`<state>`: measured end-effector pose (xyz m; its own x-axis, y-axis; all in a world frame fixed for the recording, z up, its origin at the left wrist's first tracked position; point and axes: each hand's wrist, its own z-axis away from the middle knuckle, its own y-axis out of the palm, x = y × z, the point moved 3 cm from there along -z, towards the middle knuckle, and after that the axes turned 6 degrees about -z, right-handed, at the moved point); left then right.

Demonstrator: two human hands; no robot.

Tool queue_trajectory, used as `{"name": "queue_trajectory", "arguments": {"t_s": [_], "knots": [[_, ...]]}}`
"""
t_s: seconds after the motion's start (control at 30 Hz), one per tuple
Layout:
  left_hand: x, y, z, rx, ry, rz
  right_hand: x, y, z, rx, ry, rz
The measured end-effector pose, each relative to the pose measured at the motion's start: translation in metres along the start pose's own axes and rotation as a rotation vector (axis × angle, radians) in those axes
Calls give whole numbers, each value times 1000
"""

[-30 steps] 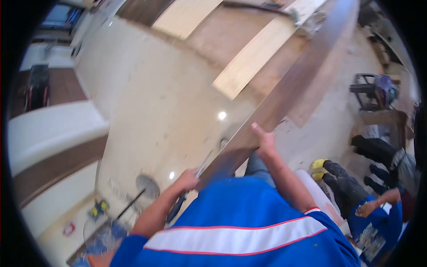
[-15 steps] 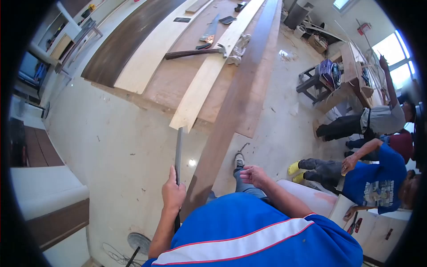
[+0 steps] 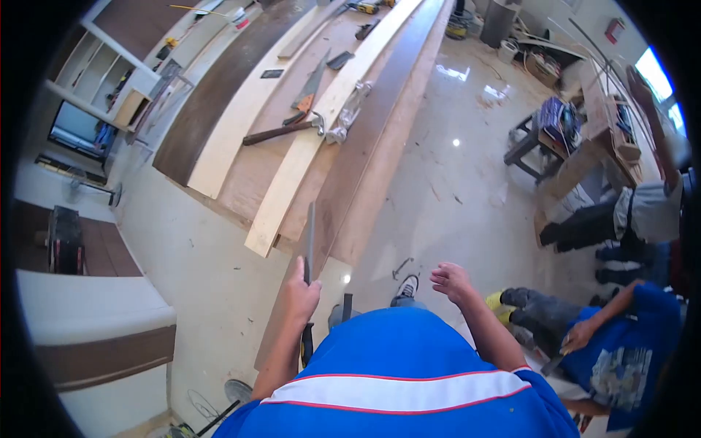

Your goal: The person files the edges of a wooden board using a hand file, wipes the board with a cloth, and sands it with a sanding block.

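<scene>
My left hand (image 3: pixel 301 296) is closed round a long narrow metal tool (image 3: pixel 310 237), which points up and away over a long dark brown board (image 3: pixel 358 157). To the right of the board, my right hand (image 3: pixel 451 280) hangs in the air with its fingers loosely spread and nothing in it. Pale wood strips (image 3: pixel 283 197) lie beside the dark board on a work surface. A hammer (image 3: pixel 281 133) rests across one strip, near crumpled clear plastic (image 3: pixel 350 115). Further back are a handsaw (image 3: pixel 310 91) and a small dark object (image 3: pixel 272 74).
Two co-workers are at the right, one in a blue shirt (image 3: pixel 628 350), one in a grey shirt (image 3: pixel 653 212). A dark stool (image 3: pixel 537 146) stands near a wooden bench (image 3: pixel 595 135). White-and-brown furniture (image 3: pixel 102 350) is at the left. A fan base (image 3: pixel 237 390) stands low left.
My right hand has let go of the dark board and moved right. My left hand has raised the metal tool upright. The view has turned, showing more of the work surface.
</scene>
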<state>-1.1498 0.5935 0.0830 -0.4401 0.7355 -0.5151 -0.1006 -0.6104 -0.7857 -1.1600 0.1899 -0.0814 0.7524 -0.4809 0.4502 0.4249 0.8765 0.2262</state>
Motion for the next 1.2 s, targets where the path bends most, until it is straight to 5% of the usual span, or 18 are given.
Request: {"name": "queue_trajectory", "arguments": {"t_s": [0.17,0.27,0.37,0.5,0.73,0.9,1.1,1.2], "knots": [[-66,-1,-55,-19,-51,-83,58,-43,-15,-57,-62,-66],[-37,9,-114,-338,192,-370,73,-66,-27,-29,-37,-107],[-10,2,-165,-301,203,-652,92,-87,-35,-23,5,-135],[-19,-1,-210,-300,313,-660,128,-126,-58,-88,16,-137],[-123,46,-338,-292,308,-464,216,-163,-109,-193,-87,-26],[-229,52,-467,-241,330,-552,310,-123,-113,-182,-111,34],[-356,45,-543,-588,460,-440,361,-94,-139,-235,-135,4],[-393,77,-514,-272,450,-285,385,-85,-156,-189,-127,89]]}}
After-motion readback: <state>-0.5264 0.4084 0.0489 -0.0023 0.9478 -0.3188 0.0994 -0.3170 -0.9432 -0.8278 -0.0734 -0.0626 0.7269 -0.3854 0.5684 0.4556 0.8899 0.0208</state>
